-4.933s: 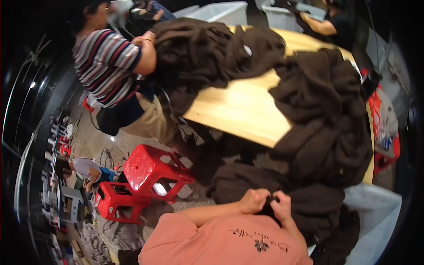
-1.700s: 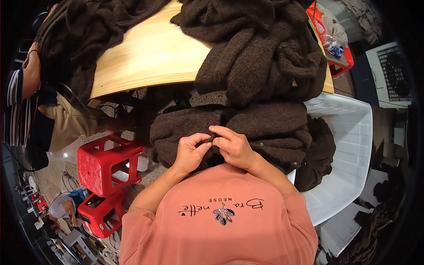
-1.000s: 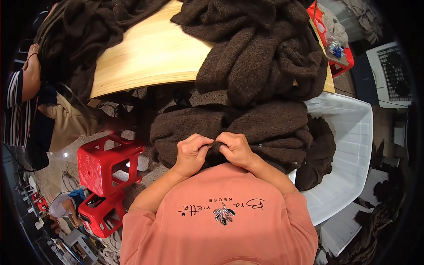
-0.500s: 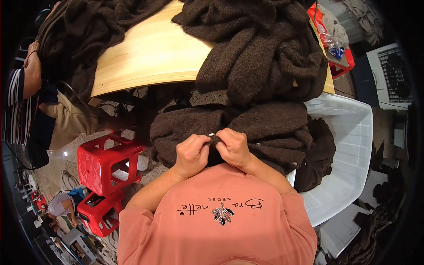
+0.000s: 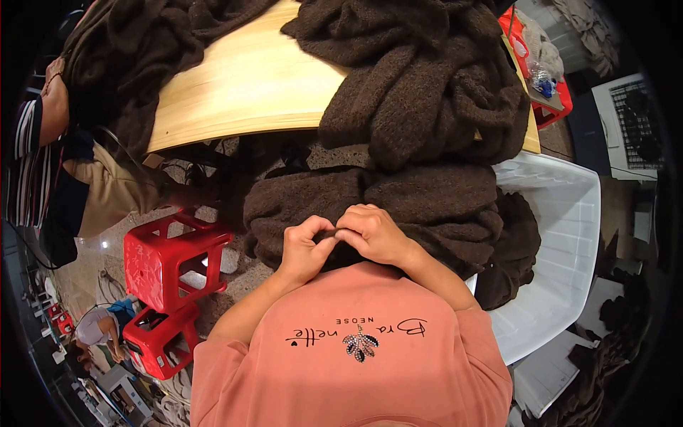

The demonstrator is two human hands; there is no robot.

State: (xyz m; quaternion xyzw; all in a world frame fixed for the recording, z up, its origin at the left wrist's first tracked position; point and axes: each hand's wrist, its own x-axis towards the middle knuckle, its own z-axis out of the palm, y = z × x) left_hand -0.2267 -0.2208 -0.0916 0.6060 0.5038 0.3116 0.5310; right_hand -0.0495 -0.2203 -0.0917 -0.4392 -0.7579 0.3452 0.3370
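Both hands, left and right, pinch the brown knit garment together, just below the wooden surface edge. A white bin crowds its right; red stools stand left.

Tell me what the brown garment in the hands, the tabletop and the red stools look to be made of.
The brown garment, pinched by the left hand and right hand, looks like a thick fuzzy knit, probably wool or a blend: matte, nubbly surface. The tabletop seems to be pale wood or laminate, smooth with faint grain. The red stools look like moulded plastic, glossy with cut-out sides.
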